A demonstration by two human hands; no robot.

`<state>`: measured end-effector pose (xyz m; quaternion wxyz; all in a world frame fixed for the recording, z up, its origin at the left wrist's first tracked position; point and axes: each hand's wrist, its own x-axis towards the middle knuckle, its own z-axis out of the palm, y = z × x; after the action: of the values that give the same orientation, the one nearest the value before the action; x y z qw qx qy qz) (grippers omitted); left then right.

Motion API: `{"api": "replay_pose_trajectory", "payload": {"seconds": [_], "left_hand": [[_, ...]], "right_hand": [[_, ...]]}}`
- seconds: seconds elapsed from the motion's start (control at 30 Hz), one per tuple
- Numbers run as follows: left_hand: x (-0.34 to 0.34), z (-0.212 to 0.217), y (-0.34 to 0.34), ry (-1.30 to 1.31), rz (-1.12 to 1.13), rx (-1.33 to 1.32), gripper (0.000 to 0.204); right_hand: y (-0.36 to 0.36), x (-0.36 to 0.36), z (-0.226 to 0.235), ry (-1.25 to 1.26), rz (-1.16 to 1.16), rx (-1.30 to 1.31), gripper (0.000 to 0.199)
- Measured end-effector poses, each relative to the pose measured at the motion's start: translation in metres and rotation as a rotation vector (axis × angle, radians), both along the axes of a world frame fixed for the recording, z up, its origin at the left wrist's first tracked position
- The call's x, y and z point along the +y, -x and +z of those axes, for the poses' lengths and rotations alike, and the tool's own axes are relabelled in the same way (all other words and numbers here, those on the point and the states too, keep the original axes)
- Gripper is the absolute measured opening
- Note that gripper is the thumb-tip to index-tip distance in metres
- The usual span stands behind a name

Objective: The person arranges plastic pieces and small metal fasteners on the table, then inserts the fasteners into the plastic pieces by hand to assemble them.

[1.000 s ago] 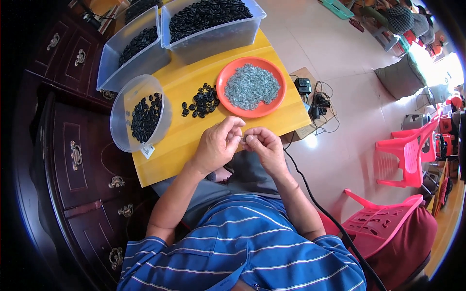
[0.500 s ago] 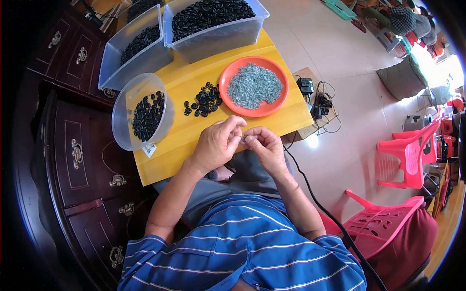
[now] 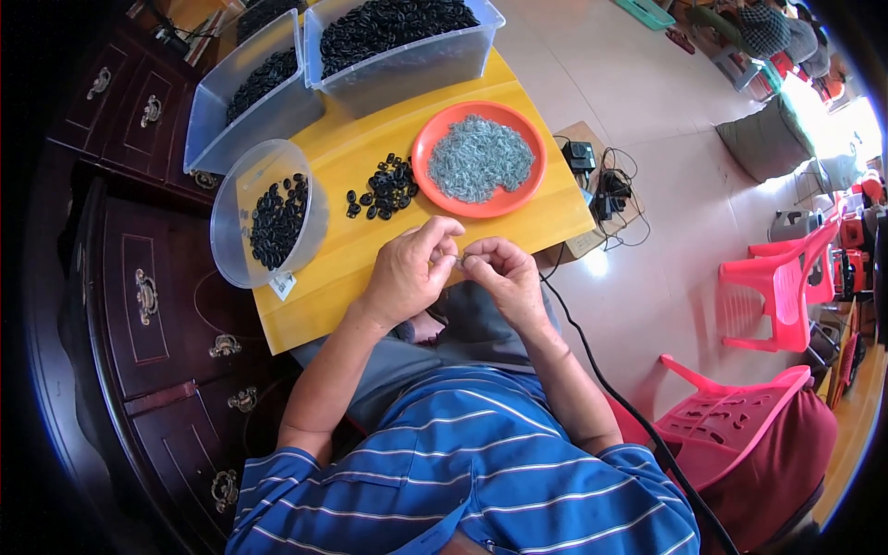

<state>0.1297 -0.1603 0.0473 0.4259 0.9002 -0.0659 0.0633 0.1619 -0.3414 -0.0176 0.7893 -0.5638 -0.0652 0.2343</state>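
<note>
Both hands met at the near edge of the yellow tabletop [image 3: 370, 287], fingertips pinched together around a very small piece [image 3: 460, 262] held between them; too small to tell what it was. Left hand [image 3: 412, 268] was curled, thumb and forefinger closed at the tip. Right hand [image 3: 499, 275] was likewise closed, its fingertips touching those of the left. A loose pile of small black parts [image 3: 384, 188] lay on the tabletop just beyond the hands, near the middle. Beside that pile, toward the right edge, sat an orange plate [image 3: 427, 157] heaped with small grey-green pieces [image 3: 479, 157]. At the left edge a round clear tub [image 3: 231, 227] tilted half off the tabletop, holding more black parts. Two clear rectangular bins [image 3: 416, 65] stood along the far edge, both filled with black parts. The person wore a blue striped shirt [image 3: 462, 472]. A black cable [image 3: 592, 370] ran across the floor at the right, near pink plastic chairs [image 3: 786, 287].
</note>
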Motion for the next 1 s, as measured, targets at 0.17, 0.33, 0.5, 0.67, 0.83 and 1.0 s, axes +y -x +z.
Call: {"api": "replay_pose_trajectory", "payload": {"seconds": [0.17, 0.33, 0.5, 0.67, 0.83, 1.0], "left_hand": [[-0.001, 0.001, -0.001, -0.001, -0.019, 0.006, 0.033], [0.000, -0.001, 0.000, -0.020, -0.014, -0.014, 0.033], [-0.001, 0.002, 0.000, -0.031, -0.019, -0.025, 0.032], [0.001, -0.002, 0.003, -0.033, -0.014, -0.031, 0.032], [0.010, -0.003, 0.007, -0.006, 0.019, 0.040, 0.030], [0.020, -0.004, 0.008, -0.004, 0.067, 0.080, 0.028]], "right_hand": [[0.000, 0.000, -0.004, -0.008, 0.005, -0.024, 0.013], [0.000, 0.001, -0.002, 0.006, 0.011, -0.024, 0.012], [0.001, 0.002, -0.003, 0.049, 0.009, -0.032, 0.011], [0.000, 0.006, -0.008, 0.078, 0.012, -0.047, 0.011], [0.001, 0.015, 0.010, 0.287, 0.027, -0.236, 0.010], [-0.003, 0.028, 0.006, 0.344, 0.057, -0.309, 0.009]]}}
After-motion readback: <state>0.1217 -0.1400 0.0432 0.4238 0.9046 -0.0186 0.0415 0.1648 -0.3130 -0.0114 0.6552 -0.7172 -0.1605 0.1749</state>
